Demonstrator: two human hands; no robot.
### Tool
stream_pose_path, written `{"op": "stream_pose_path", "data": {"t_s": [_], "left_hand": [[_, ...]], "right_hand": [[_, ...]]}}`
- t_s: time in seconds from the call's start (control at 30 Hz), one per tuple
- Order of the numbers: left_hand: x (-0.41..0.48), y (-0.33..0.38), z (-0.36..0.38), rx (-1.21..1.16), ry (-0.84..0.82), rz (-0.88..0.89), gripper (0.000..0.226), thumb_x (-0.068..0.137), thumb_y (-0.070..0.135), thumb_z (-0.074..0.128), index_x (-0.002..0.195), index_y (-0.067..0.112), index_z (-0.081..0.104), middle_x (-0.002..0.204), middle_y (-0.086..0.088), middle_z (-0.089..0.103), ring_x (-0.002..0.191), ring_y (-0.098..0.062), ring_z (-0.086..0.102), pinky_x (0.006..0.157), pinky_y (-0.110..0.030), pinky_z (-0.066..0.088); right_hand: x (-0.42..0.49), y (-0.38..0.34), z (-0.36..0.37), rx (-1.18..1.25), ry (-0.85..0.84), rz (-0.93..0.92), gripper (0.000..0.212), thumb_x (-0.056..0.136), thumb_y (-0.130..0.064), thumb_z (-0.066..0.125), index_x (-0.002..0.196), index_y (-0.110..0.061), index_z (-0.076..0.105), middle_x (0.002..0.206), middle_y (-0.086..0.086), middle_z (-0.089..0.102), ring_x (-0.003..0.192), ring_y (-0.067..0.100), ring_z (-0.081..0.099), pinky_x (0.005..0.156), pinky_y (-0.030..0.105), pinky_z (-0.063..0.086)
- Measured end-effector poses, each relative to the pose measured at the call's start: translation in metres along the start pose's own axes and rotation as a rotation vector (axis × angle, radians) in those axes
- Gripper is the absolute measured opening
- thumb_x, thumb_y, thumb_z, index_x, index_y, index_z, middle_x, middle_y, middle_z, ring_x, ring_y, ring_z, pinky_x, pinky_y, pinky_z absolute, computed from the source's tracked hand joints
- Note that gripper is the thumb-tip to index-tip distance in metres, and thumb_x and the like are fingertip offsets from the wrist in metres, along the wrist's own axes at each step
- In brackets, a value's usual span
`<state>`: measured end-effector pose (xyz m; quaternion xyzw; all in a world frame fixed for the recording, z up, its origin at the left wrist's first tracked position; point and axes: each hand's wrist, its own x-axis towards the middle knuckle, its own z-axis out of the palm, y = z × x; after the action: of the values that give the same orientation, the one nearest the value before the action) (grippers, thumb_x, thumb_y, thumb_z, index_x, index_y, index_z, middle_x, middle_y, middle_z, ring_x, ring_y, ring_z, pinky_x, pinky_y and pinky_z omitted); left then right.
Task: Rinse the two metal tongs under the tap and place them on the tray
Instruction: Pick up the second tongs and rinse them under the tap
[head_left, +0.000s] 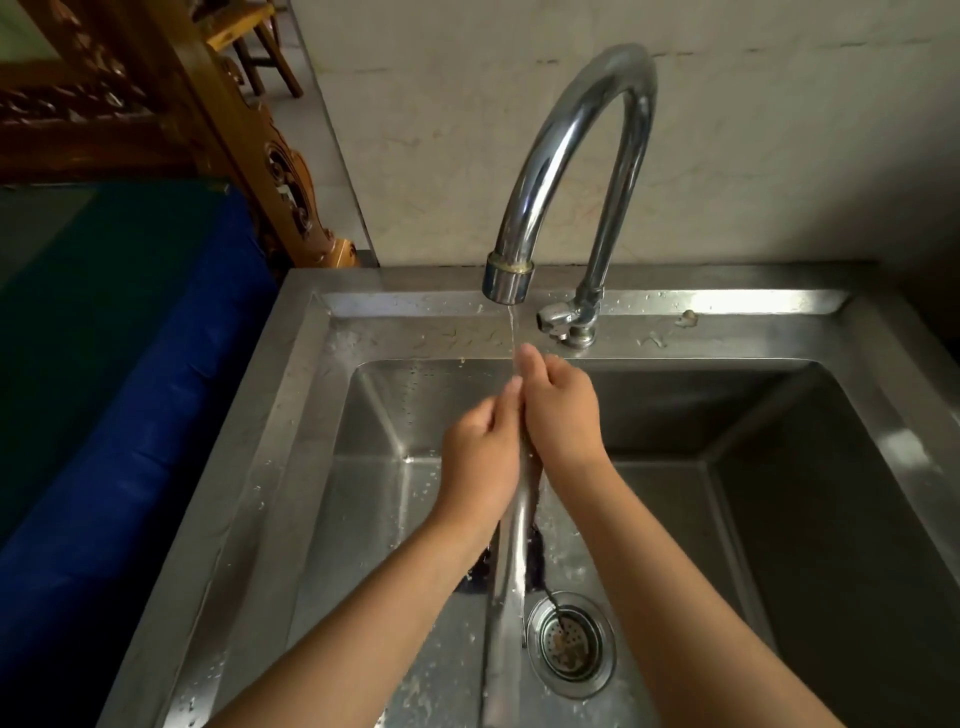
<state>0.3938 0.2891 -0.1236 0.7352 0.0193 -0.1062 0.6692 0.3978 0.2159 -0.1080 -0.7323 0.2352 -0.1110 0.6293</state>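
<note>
A long metal tong (511, 566) runs from between my hands down toward the bottom edge of the view, above the sink basin. My left hand (480, 452) and my right hand (563, 410) are both closed around its upper end, side by side and touching. A thin stream of water (511, 332) falls from the curved chrome tap (561, 171) onto my right fingertips and the tong's top. I see a dark shape below the tong near the drain; I cannot tell what it is. No tray is in view.
The steel sink (322, 395) has a wet rim and a round drain strainer (571, 644) at the basin floor. The tap handle (558, 317) sits on the back ledge. A blue-covered surface (130, 415) lies to the left, carved wooden furniture (218, 130) behind it.
</note>
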Motion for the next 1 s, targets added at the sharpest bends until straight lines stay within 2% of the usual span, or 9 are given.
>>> {"op": "stream_pose_path", "data": {"t_s": [0.13, 0.2, 0.3, 0.37, 0.43, 0.53, 0.6, 0.7, 1.0], "left_hand": [[0.009, 0.007, -0.004, -0.063, 0.041, -0.018, 0.037, 0.093, 0.043, 0.046, 0.067, 0.029, 0.068, 0.063, 0.010, 0.072, 0.065, -0.001, 0.068, 0.056, -0.013, 0.049], [0.016, 0.012, -0.004, -0.054, 0.071, -0.038, 0.039, 0.093, 0.044, 0.046, 0.068, 0.022, 0.066, 0.063, 0.002, 0.067, 0.067, -0.013, 0.065, 0.065, -0.027, 0.052], [0.023, 0.019, -0.001, -0.039, 0.172, -0.043, 0.041, 0.094, 0.046, 0.042, 0.087, 0.015, 0.067, 0.077, -0.013, 0.066, 0.074, -0.023, 0.062, 0.075, -0.041, 0.053], [0.027, 0.023, 0.001, -0.082, 0.161, -0.053, 0.040, 0.095, 0.046, 0.039, 0.088, 0.015, 0.063, 0.070, -0.011, 0.069, 0.066, -0.024, 0.066, 0.063, -0.038, 0.055], [0.032, 0.025, 0.004, -0.229, 0.136, -0.101, 0.032, 0.097, 0.039, 0.038, 0.084, 0.016, 0.056, 0.056, -0.002, 0.069, 0.050, -0.018, 0.066, 0.045, -0.027, 0.053], [0.039, 0.032, 0.006, -0.419, 0.062, -0.193, 0.025, 0.099, 0.026, 0.038, 0.096, 0.007, 0.053, 0.062, -0.005, 0.072, 0.053, -0.022, 0.069, 0.048, -0.027, 0.054], [0.042, 0.036, 0.004, -0.563, -0.010, -0.251, 0.023, 0.098, 0.020, 0.043, 0.102, 0.001, 0.055, 0.069, -0.011, 0.074, 0.063, -0.026, 0.072, 0.054, -0.031, 0.057], [0.041, 0.035, 0.001, -0.632, -0.084, -0.220, 0.018, 0.094, 0.013, 0.050, 0.093, 0.000, 0.061, 0.076, -0.014, 0.074, 0.073, -0.026, 0.072, 0.063, -0.032, 0.058], [0.007, 0.022, 0.006, -0.407, -0.156, -0.240, 0.018, 0.090, 0.009, 0.056, 0.100, -0.006, 0.059, 0.084, -0.016, 0.073, 0.077, -0.025, 0.072, 0.069, -0.030, 0.060]], "right_hand": [[-0.007, -0.004, 0.007, -0.065, 0.005, -0.033, 0.030, 0.097, -0.029, 0.042, 0.072, -0.012, 0.046, 0.062, -0.005, 0.049, 0.054, 0.004, 0.045, 0.051, 0.018, 0.035], [-0.023, 0.001, 0.006, -0.093, 0.010, -0.027, 0.029, 0.096, -0.031, 0.044, 0.073, -0.014, 0.043, 0.063, -0.007, 0.050, 0.052, 0.000, 0.047, 0.047, 0.017, 0.034], [-0.049, 0.018, -0.002, -0.318, -0.029, -0.121, 0.025, 0.093, -0.031, 0.047, 0.071, -0.020, 0.044, 0.074, -0.004, 0.052, 0.069, 0.012, 0.047, 0.061, 0.025, 0.032], [-0.067, 0.033, -0.007, -0.409, -0.028, -0.213, 0.011, 0.091, -0.031, 0.052, 0.088, -0.021, 0.055, 0.095, -0.005, 0.047, 0.089, 0.013, 0.039, 0.076, 0.022, 0.032], [-0.081, 0.048, -0.009, -0.359, -0.088, -0.177, 0.016, 0.091, -0.029, 0.052, 0.105, -0.024, 0.058, 0.106, -0.005, 0.047, 0.095, 0.012, 0.043, 0.084, 0.022, 0.037], [-0.093, 0.059, -0.012, -0.043, -0.215, 0.059, 0.020, 0.096, -0.026, 0.045, 0.092, -0.015, 0.061, 0.076, 0.003, 0.064, 0.061, 0.011, 0.058, 0.057, 0.025, 0.049], [-0.097, 0.066, -0.012, 0.087, -0.174, 0.126, 0.033, 0.096, -0.030, 0.043, 0.070, -0.017, 0.060, 0.051, -0.006, 0.055, 0.043, 0.008, 0.046, 0.044, 0.021, 0.038], [-0.102, 0.079, -0.009, 0.043, -0.124, 0.071, 0.045, 0.095, -0.035, 0.040, 0.054, -0.024, 0.050, 0.041, -0.011, 0.045, 0.044, 0.004, 0.039, 0.051, 0.021, 0.032], [-0.096, 0.094, -0.020, 0.135, -0.163, 0.108, 0.049, 0.090, -0.049, 0.039, 0.047, -0.026, 0.045, 0.038, -0.009, 0.038, 0.039, 0.004, 0.034, 0.046, 0.022, 0.028]]}}
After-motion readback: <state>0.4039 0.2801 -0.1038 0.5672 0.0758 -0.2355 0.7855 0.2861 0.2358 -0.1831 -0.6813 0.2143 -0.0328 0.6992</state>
